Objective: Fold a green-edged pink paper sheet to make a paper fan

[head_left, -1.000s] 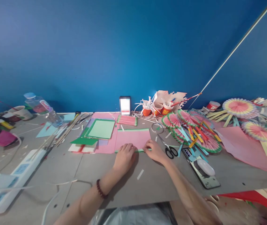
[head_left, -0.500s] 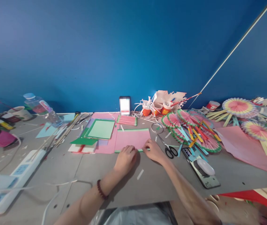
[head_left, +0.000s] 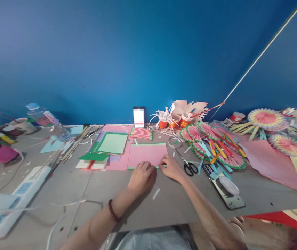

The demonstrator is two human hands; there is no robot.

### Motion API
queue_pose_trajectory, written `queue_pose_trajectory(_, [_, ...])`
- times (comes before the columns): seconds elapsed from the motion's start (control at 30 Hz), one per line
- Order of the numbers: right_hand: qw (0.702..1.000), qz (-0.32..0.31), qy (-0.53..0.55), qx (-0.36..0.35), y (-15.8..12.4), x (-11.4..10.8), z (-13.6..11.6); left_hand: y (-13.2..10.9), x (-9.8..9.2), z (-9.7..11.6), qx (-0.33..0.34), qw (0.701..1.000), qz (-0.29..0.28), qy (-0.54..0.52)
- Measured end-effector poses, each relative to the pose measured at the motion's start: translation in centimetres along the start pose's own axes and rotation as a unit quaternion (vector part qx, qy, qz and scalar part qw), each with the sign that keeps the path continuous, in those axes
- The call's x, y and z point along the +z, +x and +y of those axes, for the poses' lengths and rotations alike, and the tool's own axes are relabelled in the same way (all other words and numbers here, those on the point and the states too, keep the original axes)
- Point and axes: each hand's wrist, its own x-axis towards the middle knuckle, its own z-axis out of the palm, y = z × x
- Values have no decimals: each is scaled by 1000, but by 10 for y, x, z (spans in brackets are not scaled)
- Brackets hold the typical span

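A sheet of pink paper (head_left: pixel 147 152) with green strips along its far and near edges lies flat on the grey table. At its near edge, my left hand (head_left: pixel 141 176) rests palm down with curled fingers closed on the green-edged border. Close by on the right, my right hand (head_left: pixel 171 167) pinches the near right corner of the same sheet between thumb and fingers. The fingertips of both hands are partly hidden. Behind the sheet is a pleated pink paper piece (head_left: pixel 141 133) with green edges. Black-handled scissors (head_left: pixel 190 168) lie right of my right hand.
Left are stacked green and pink papers (head_left: pixel 112 143), wooden sticks (head_left: pixel 77 144), a tilted bottle (head_left: pixel 46 119) and a white power strip (head_left: pixel 18 201). Right are folded paper fans (head_left: pixel 209 133) and a phone (head_left: pixel 228 198) under a white mouse (head_left: pixel 229 185). A phone (head_left: pixel 139 117) stands against the wall.
My left hand has slid slightly right along the near edge of the pink paper, closer to my right hand. The right hand looks still.
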Motion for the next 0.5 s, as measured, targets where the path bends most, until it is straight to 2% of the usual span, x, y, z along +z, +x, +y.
queue_pose_trajectory(0.23, [1000,5,-6,-2,0,1,0,1,-6,5,6,999,-6,34])
queue_pose_trajectory(0.5, [1000,6,-9,0,0,1,0,1,0,6,11,999,6,46])
